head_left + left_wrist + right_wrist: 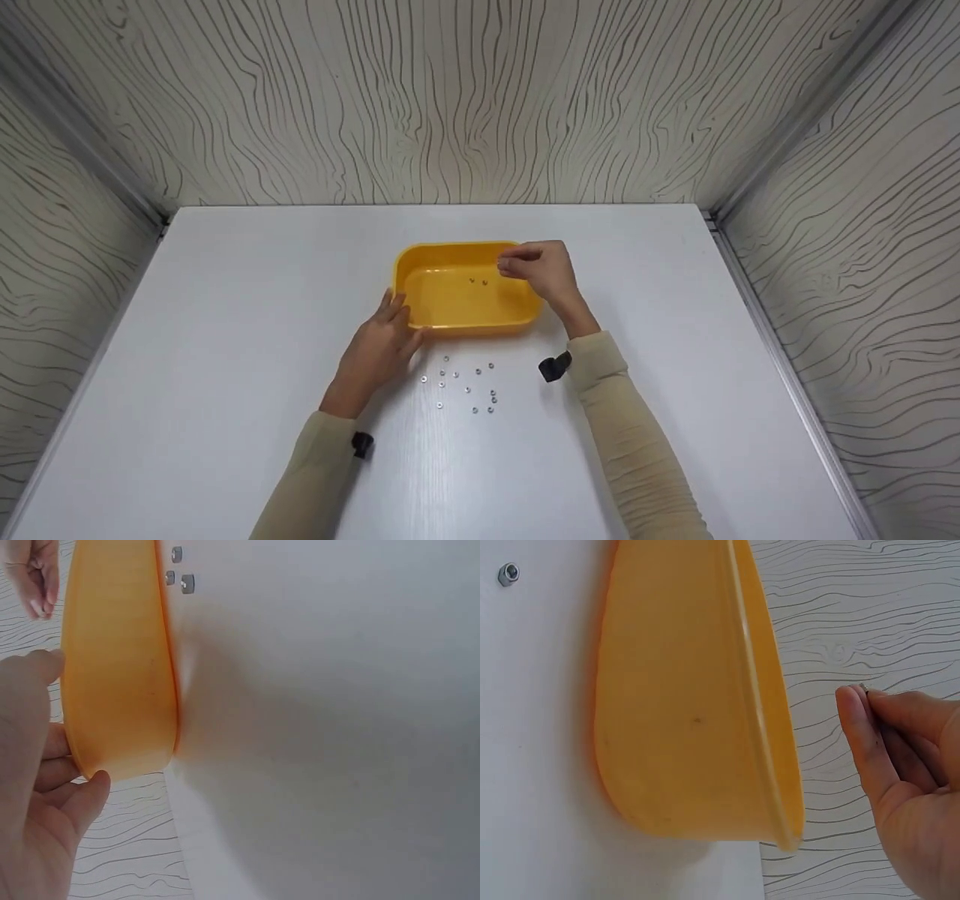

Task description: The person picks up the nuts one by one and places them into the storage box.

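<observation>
A yellow plastic tub [476, 328] stands on the white table, two small metal nuts [484, 283] lying on its floor. At the tub's near left corner my left hand [377, 349] grips the rim, fingers and thumb on either side of the wall [120, 675]. Above the tub's right side, my right hand [544, 270] pinches a tiny nut [864, 688] between thumb and fingertips; only a sliver of it shows in the right wrist view. In front of the tub, several loose hex nuts [468, 390] are scattered across the tabletop.
The white table [262, 300] is enclosed by wood-grain panels [450, 97] at the back and both sides. Metal rails [787, 375] run along its side edges. Black wrist cameras [553, 368] sit at both beige sleeves.
</observation>
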